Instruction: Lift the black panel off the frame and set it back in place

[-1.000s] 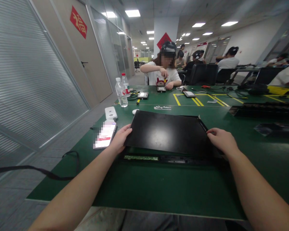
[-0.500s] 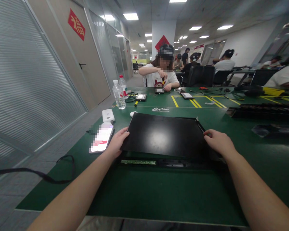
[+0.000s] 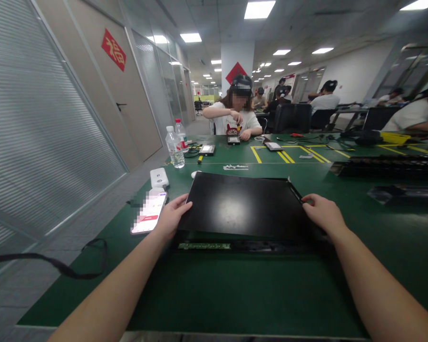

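Observation:
A glossy black display panel lies tilted over a shallow black frame, its near edge raised. My left hand is closed on the panel's left edge, thumb on top and the other fingers partly hidden beneath. At the right, my right hand pinches the frame's side rim close to the panel's edge; whether it also grips the panel is unclear. A green circuit board strip shows along the frame's near side. Most of the frame's inside is covered by the panel.
Left of the panel are a phone, a white box-shaped device and a water bottle. Across the green table, a co-worker handles a small drive. Long black parts lie at the right.
The view has tilted slightly upward, so the table scene sits a little lower. Both hands keep the same grip, and the panel's tilt looks nearly unchanged.

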### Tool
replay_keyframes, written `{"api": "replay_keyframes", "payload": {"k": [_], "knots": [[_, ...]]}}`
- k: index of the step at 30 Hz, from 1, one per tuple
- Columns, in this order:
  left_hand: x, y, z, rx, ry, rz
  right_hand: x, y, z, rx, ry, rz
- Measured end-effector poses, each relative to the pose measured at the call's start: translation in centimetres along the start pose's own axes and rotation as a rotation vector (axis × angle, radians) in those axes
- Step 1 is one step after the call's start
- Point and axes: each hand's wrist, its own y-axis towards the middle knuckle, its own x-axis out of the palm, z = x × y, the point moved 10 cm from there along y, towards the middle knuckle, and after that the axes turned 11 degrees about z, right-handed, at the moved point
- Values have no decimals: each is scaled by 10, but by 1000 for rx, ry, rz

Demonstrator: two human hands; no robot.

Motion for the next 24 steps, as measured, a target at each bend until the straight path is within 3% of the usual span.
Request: {"api": "replay_keyframes", "payload": {"k": [7,24], "knots": [[-15,11,12,273,339,61,2,-1,9,17,73,45],[-10,16,3,417,739,27,6,3,20,26,127,86]]}}
